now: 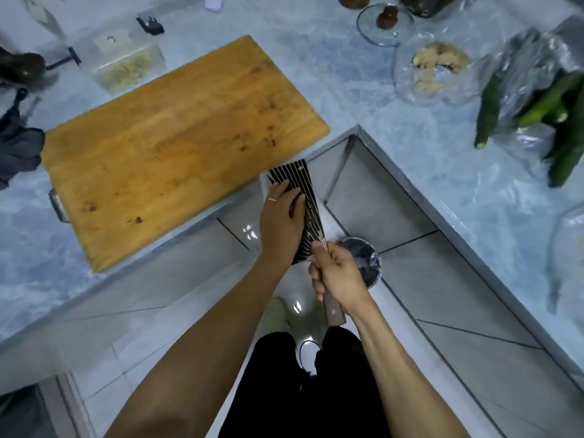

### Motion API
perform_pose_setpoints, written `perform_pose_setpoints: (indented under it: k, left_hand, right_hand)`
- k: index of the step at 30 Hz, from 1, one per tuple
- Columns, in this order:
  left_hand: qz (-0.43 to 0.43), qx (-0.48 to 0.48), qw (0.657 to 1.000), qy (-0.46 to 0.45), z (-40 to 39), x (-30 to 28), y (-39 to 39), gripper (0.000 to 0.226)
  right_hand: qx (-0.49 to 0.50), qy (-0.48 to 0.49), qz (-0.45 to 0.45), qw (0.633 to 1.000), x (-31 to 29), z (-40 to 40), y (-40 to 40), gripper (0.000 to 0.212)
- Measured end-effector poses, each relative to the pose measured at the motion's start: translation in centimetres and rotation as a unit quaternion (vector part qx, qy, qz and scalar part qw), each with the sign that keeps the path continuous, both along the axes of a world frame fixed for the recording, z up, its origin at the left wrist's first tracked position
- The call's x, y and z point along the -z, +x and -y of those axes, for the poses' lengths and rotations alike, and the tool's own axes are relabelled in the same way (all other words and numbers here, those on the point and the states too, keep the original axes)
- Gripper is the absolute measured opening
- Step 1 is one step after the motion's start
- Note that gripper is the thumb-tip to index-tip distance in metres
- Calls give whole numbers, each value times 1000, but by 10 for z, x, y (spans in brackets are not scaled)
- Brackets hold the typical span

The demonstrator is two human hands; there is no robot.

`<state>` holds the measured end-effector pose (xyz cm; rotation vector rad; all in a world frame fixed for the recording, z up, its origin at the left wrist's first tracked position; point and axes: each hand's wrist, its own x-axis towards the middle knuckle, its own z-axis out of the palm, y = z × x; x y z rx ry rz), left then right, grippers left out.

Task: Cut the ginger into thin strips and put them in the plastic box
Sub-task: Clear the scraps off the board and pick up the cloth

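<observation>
My right hand [338, 278] grips the wooden handle of a dark ribbed cleaver [308, 197], held off the counter's corner above the floor. My left hand [279, 221] lies flat on the blade's side with straight fingers. The wooden cutting board [177, 137] on the counter is bare. At the back left stands a clear plastic box [126, 63] with pale ginger strips inside. More ginger pieces [437, 64] lie in a clear plastic bag at the back right.
Green cucumbers [550, 102] in a plastic bag sit at the right. A glass lid [384, 25] is at the back. A dark cloth [17, 143] lies at the left edge. A black-lined bin [363, 260] stands on the floor below the cleaver.
</observation>
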<state>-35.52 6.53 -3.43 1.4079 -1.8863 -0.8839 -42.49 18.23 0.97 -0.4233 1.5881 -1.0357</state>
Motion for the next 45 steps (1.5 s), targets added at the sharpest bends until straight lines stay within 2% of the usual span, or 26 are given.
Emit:
perform_pose_setpoints:
  k: [8,13,20,27,33,38,42,45]
  left_hand:
    - [2,90,995,34,-92,49,-57,26]
    - [13,127,989,80,-166,92,-98,26]
    - [38,138,986,83,-204,199,-146,22]
    - [62,145,984,87,-187,316,-171,20]
    - [54,172,982,58,-145,416,-197,25]
    - [68,147,978,135,-125,473,-204,37]
    - [185,136,956,181,-118,488,-190,43]
    - [169,144,963,150,-127,475,-175,41]
  right_hand:
    - [82,53,14,995,32,-99,-37,30]
    - [107,70,10,992,73,-174,-70,32]
    - [122,97,35,987,179,-212,-122,28]
    - [122,120,42,984,294,-196,-148,30]
    - [100,140,-33,984,380,-166,-172,31]
    - [38,150,-148,977,421,-157,-192,37]
    - [-4,173,-218,960,425,-157,-207,35]
    - [-24,166,-255,952,420,-152,-217,35]
